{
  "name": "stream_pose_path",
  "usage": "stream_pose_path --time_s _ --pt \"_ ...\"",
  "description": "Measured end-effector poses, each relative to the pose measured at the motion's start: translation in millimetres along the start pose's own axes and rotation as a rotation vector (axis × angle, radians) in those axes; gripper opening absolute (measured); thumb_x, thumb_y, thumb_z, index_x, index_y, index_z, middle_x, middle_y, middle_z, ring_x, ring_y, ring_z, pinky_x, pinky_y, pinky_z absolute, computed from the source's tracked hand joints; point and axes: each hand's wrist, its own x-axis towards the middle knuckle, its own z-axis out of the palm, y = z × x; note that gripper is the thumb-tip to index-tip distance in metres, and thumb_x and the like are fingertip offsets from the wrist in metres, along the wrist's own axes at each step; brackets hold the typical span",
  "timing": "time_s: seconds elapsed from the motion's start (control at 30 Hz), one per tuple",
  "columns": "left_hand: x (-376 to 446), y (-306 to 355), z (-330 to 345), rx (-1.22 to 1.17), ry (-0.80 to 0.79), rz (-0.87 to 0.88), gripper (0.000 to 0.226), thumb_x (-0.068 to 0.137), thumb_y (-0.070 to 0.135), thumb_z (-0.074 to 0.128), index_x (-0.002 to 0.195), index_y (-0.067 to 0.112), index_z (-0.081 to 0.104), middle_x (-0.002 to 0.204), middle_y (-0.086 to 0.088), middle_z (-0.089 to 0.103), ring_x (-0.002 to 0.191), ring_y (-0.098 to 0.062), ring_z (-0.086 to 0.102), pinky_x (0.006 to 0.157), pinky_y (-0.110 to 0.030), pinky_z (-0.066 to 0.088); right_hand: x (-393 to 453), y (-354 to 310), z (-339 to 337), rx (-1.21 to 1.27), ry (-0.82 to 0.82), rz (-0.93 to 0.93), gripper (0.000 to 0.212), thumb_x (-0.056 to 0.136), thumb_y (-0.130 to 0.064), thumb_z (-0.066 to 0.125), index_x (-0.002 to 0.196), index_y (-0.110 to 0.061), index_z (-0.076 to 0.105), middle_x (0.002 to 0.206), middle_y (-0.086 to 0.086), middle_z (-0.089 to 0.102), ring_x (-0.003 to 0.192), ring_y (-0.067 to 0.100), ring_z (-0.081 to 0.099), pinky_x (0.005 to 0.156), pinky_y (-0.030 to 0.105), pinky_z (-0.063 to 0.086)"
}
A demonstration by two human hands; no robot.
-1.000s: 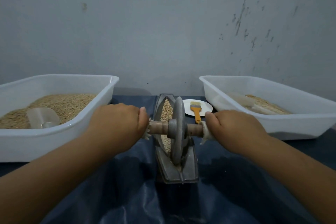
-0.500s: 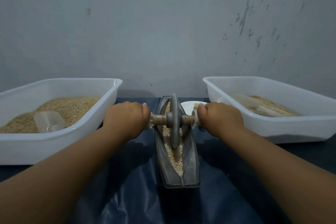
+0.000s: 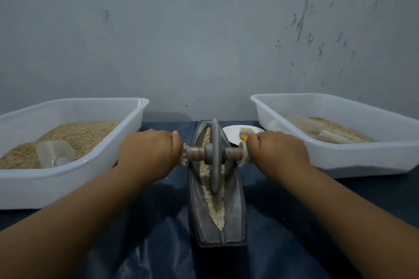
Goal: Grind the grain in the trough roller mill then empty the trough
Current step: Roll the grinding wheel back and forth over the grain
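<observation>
Head view: left hand [image 3: 150, 150] and right hand [image 3: 275, 150] gripping wheel [image 3: 214, 158] axle ends over trough [image 3: 217, 217].

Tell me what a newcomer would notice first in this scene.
First, the metal wheel standing upright in the narrow trough at the centre, with the left hand and right hand each gripping an end of its wooden axle. Pale grain lies along the trough's groove. Next, the two white tubs: the left tub heaped with grain, the right tub holding less.
</observation>
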Motion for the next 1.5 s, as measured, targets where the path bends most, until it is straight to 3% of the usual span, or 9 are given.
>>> stream_pose_path --time_s 0.37,0.47,0.57,0.77,0.97,1.1,1.2,1.37,1.5 --pt "-16.2 -3.9 -22.6 -0.094 -0.081 0.055 0.056 0.09 0.03 0.058 0.127 0.009 0.021 0.104 -0.006 0.056 0.085 -0.023 0.057 0.071 -0.036 0.053 -20.3 4.0 -19.3 0.008 -0.077 -0.092 0.041 0.1 -0.036 0.023 0.071 -0.019 0.046 0.071 -0.002 0.053 0.068 0.021 0.051 0.058 0.034 0.041" --pt "-34.8 -10.1 -44.9 -0.108 0.103 0.099 0.07 0.053 0.029 0.088 0.099 0.009 0.039 0.064 -0.003 0.052 0.048 -0.017 0.043 0.04 -0.027 0.032 -35.6 11.9 -39.3 0.075 -0.159 -0.077 0.051 0.098 -0.048 0.022 0.062 -0.024 0.047 0.063 -0.001 0.052 0.06 0.013 0.049 0.052 0.031 0.036" --pt "-39.1 -11.2 -41.2 -0.156 0.238 0.095 0.069 0.029 0.017 0.095 0.081 0.005 0.052 0.046 -0.004 0.041 0.033 -0.019 0.034 0.037 -0.021 0.024 -37.6 10.8 -34.2 0.021 -0.101 -0.102 0.045 0.099 -0.045 0.025 0.062 -0.023 0.038 0.061 -0.002 0.048 0.059 0.013 0.048 0.051 0.031 0.033" --pt "-1.5 -0.4 -2.6 0.007 0.034 0.014 0.057 0.091 0.026 0.058 0.134 0.001 0.03 0.103 -0.011 0.06 0.081 -0.027 0.061 0.065 -0.038 0.052 8.5 -1.1 3.0 0.051 -0.02 0.05 0.046 0.099 -0.038 0.022 0.059 -0.026 0.042 0.063 -0.004 0.042 0.066 0.023 0.045 0.061 0.033 0.032" --pt "5.5 -1.9 -9.1 -0.014 0.017 0.017 0.052 0.093 0.025 0.052 0.133 0.005 0.026 0.108 -0.009 0.057 0.086 -0.026 0.059 0.071 -0.038 0.053 2.6 4.1 1.6 0.052 -0.085 0.036 0.045 0.1 -0.036 0.022 0.066 -0.023 0.047 0.073 0.0 0.055 0.069 0.023 0.049 0.061 0.032 0.036" --pt "-33.2 0.7 -36.4 -0.235 0.177 -0.025 0.015 0.091 0.029 0.052 0.093 0.018 0.042 0.064 0.003 0.045 0.053 -0.015 0.041 0.046 -0.025 0.032 -30.7 8.2 -30.3 0.054 -0.102 -0.086 0.052 0.097 -0.05 0.018 0.065 -0.023 0.049 0.061 -0.002 0.051 0.058 0.011 0.049 0.055 0.03 0.041" --pt "-47.4 -6.8 -52.9 -0.328 0.318 -0.11 0.035 0.09 0.026 0.048 0.062 0.026 0.027 0.045 0.008 0.02 0.037 -0.007 0.013 0.043 -0.013 0.001 -42.8 9.4 -46.3 0.042 -0.044 -0.109 0.057 0.091 -0.056 0.015 0.056 -0.024 0.046 0.054 -0.003 0.048 0.052 0.007 0.044 0.048 0.028 0.029" --pt "-30.0 -0.3 -13.1 -0.196 0.115 0.008 0.047 0.054 0.014 0.088 0.087 0.002 0.057 0.053 -0.009 0.052 0.037 -0.024 0.047 0.033 -0.029 0.042 -23.7 -1.9 -17.7 -0.041 0.082 -0.038 0.05 0.098 -0.045 0.018 0.062 -0.024 0.046 0.061 -0.004 0.048 0.063 0.019 0.046 0.056 0.031 0.031" --pt "5.1 0.9 6.2 0.01 0.064 -0.057 0.055 0.088 0.029 0.062 0.128 0.003 0.035 0.096 -0.009 0.061 0.076 -0.025 0.06 0.059 -0.035 0.051 11.6 -6.0 3.3 0.022 0.075 0.024 0.048 0.1 -0.04 0.02 0.068 -0.025 0.052 0.069 0.0 0.049 0.069 0.024 0.048 0.065 0.033 0.036"
